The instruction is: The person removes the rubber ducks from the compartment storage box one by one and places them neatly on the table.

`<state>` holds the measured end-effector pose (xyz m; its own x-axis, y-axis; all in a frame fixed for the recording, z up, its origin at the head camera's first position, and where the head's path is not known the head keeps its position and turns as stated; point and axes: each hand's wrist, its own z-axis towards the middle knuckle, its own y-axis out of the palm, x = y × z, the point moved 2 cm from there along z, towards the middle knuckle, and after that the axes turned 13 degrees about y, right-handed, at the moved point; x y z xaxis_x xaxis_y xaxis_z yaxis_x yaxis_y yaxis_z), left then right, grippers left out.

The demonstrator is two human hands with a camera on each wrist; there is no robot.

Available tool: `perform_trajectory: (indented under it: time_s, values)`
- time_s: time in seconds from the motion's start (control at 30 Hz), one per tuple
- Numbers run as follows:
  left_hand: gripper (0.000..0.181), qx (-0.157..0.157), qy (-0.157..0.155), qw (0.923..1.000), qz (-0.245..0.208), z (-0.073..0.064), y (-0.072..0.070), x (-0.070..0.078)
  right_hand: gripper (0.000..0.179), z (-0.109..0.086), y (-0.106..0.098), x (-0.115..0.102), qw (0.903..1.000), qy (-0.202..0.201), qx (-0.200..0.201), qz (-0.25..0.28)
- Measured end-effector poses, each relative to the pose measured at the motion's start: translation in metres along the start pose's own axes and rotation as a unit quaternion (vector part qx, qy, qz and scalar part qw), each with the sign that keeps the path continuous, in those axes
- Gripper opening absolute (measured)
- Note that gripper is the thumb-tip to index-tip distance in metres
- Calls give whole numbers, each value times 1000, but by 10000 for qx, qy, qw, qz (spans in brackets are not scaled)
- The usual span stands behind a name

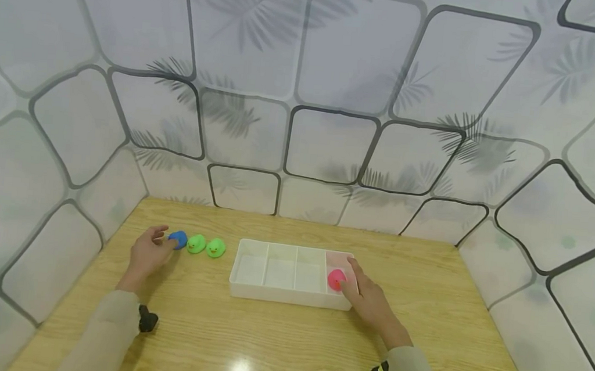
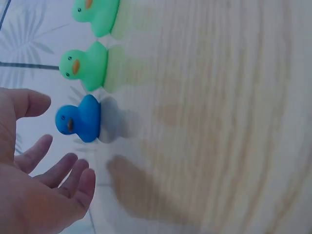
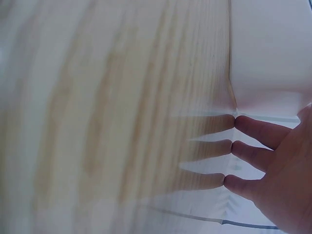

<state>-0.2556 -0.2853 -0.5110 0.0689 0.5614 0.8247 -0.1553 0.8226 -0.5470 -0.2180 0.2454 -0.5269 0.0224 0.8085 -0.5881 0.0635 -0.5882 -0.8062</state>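
Observation:
In the head view, a blue rubber duck [image 1: 178, 239] stands at the left end of a row with two green ducks [image 1: 196, 244]. My left hand [image 1: 149, 252] is around its left side; in the left wrist view the thumb and fingers are spread apart beside the blue duck [image 2: 83, 119]. A white box with compartments [image 1: 283, 295] is at the middle of the table. Inside its rightmost, pink-floored compartment sits a pink duck [image 1: 336, 279]. My right hand [image 1: 369, 299] rests at that end, thumb over the rim beside the pink duck. In the right wrist view, straight fingers [image 3: 253, 156] reach down to the table beside the box wall [image 3: 268, 58].
The wooden table [image 1: 264, 340] meets patterned walls [image 1: 327, 147] at the back and on both sides. The box's other compartments [image 1: 280, 268] have pale floors. A small black device [image 1: 148, 318] is worn at each wrist.

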Motion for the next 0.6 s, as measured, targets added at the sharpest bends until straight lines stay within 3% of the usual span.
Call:
perform_trajectory:
  time_s: [0.13, 0.3, 0.6]
  values:
    - [60, 288, 252, 9993, -40, 1, 0, 15, 73, 0, 0, 0, 10000, -17, -7, -3]
    - [56, 480, 831, 9954, -74, 5, 1, 39, 72, 1, 0, 0, 10000, -46, -12, -9]
    - [48, 204, 1381, 9902, -38, 7, 19, 82, 73, 1, 0, 1, 10000, -20, -38, -18]
